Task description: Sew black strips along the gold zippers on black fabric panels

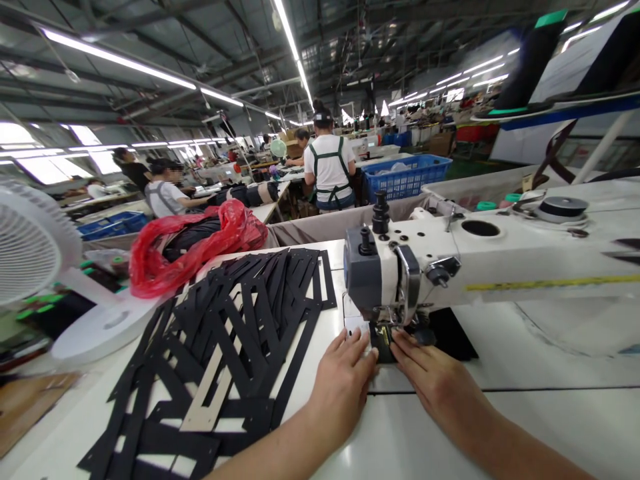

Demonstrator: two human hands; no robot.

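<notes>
A white sewing machine (480, 257) stands over the white table, its dark grey head above a dark piece of material (383, 353) with a gold-coloured zipper-like strip. My left hand (345, 373) lies at the left edge of that piece, palm down, fingers a little spread. On its right side my right hand (433, 373) rests with the fingers stretched out, the tips near the strip. A flat black sheet (450, 333) shows behind the right hand, under the machine arm. What lies right under the presser foot is partly hidden.
Many black cut strips (240, 347) are heaped at the left, with a red plastic bag (200, 247) behind them. A white fan (95, 327) stands at the far left. Beyond the table are a blue basket (407, 177) and several people. A thread spool (560, 208) sits on the machine.
</notes>
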